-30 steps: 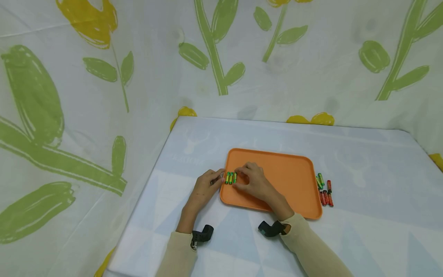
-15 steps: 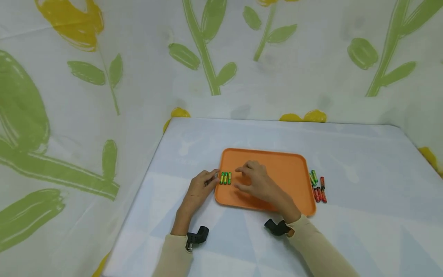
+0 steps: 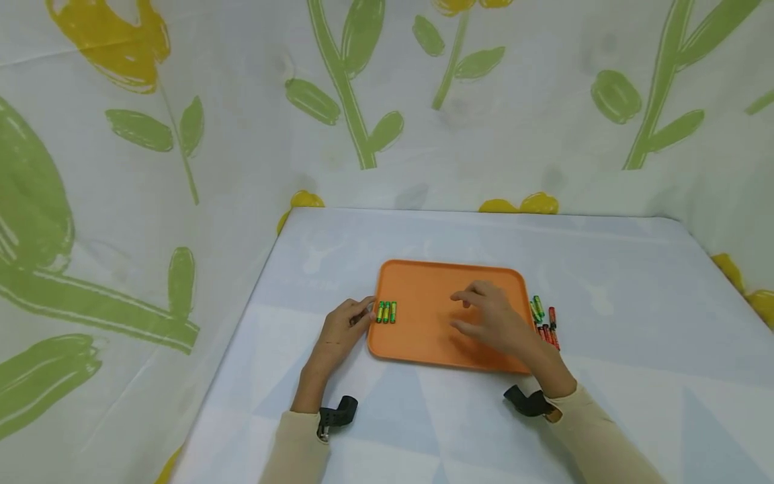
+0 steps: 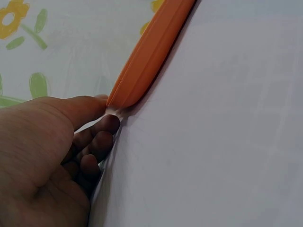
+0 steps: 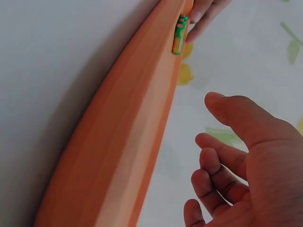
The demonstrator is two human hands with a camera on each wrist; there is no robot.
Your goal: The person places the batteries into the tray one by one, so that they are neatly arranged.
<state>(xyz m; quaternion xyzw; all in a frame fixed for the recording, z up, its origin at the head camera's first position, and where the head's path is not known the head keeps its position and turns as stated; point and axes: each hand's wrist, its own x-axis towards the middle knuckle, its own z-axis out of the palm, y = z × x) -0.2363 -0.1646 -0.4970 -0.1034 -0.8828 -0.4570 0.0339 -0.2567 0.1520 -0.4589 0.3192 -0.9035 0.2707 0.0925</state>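
Patterned tablecloth [image 3: 459, 430] under orange tray [image 3: 423, 296]. Left hand [image 3: 338, 334] pinches tray's left rim, likely steadying it; three green batteries [image 3: 386, 312] line up inside. Right hand [image 3: 492, 319] above tray, fingers apart, empty. Red batteries [image 3: 552, 316], other green ones [image 3: 537, 305] right of tray.

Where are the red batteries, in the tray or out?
Out: in the head view, the red batteries lie on the table, past the right edge of the tray.

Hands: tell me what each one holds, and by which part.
The left hand holds the tray by its left edge; the right hand holds nothing.
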